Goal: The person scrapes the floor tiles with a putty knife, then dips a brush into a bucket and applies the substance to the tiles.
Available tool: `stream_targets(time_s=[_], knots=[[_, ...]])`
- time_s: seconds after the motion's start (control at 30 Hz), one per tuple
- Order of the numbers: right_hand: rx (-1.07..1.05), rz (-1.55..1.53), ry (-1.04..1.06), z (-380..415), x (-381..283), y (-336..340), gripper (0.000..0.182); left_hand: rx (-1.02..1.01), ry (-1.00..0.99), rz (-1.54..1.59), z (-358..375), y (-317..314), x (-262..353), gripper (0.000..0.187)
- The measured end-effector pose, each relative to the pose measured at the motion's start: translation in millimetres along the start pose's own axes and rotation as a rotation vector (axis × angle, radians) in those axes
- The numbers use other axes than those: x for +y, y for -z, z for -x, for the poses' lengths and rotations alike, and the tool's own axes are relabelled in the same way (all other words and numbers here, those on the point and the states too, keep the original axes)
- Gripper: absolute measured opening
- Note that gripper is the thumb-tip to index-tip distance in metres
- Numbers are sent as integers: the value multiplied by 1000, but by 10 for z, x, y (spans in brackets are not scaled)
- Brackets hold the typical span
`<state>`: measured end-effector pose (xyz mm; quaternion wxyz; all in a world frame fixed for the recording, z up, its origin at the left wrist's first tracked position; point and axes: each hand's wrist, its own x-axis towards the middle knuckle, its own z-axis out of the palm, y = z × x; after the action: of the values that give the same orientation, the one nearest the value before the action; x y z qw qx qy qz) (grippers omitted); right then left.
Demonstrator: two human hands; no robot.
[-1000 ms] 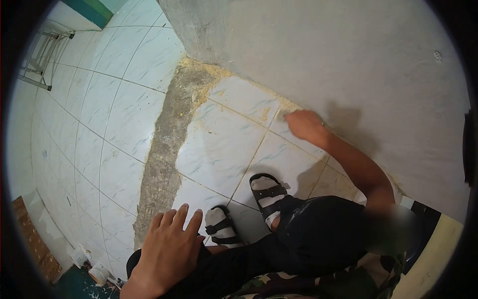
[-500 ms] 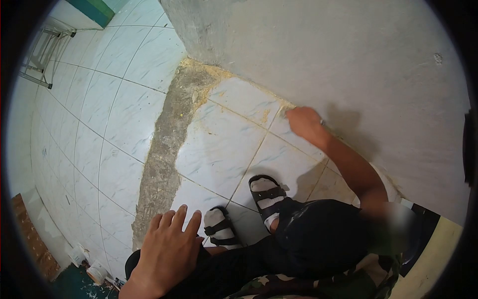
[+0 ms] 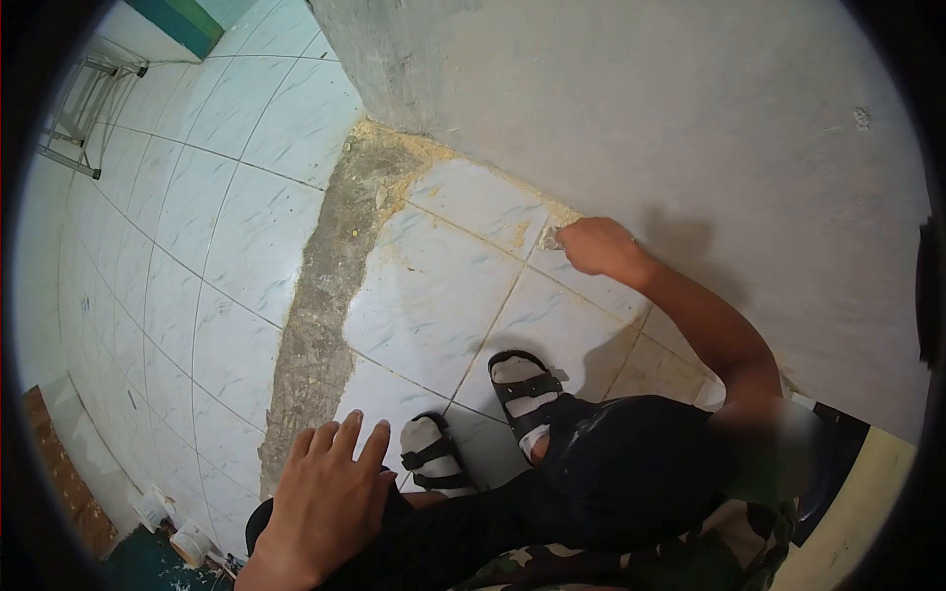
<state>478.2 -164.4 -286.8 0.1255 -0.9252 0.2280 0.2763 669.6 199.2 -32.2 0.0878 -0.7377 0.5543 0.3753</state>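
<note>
My right hand (image 3: 598, 245) is closed around a small scraper, its flat greyish blade (image 3: 552, 238) showing past the fingers; the handle is hidden in the fist. That blade is down at the white floor tiles (image 3: 434, 286), beside the foot of the grey wall (image 3: 631, 108). Crumbly yellowish debris (image 3: 507, 182) lies along the joint between wall and floor. My left hand (image 3: 330, 492) rests palm down over my dark-clothed knee, fingers stretched out and holding nothing.
A rough strip of bare concrete (image 3: 320, 315) runs through the tiles up to the wall's corner. My sandalled feet (image 3: 522, 394) stand on the tiles. A metal ladder (image 3: 89, 108) is at upper left. A white container (image 3: 189, 542) and a brown board (image 3: 67, 463) are at lower left.
My right hand has shifted slightly down and away from the wall joint, and the scraper blade shows more clearly. My left hand stays on the knee.
</note>
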Motion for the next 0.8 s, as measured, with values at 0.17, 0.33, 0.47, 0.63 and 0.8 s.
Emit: stream_targets(time_s=[0.17, 0.33, 0.47, 0.63, 0.8], knots=[[44, -61, -91, -84, 204, 11, 20, 6, -21, -3, 1, 22, 18, 47], [130, -10, -25, -36, 198, -34, 18, -3, -6, 0, -10, 13, 4, 47], [154, -17, -33, 89, -9, -142, 18, 2, -25, 13, -2, 29, -2, 47], [99, -32, 14, 145, -137, -132, 18, 0, -18, 5, -21, 20, -6, 47], [97, -57, 26, 323, -577, -500, 21, -19, -30, 29, -55, 44, 15, 47]])
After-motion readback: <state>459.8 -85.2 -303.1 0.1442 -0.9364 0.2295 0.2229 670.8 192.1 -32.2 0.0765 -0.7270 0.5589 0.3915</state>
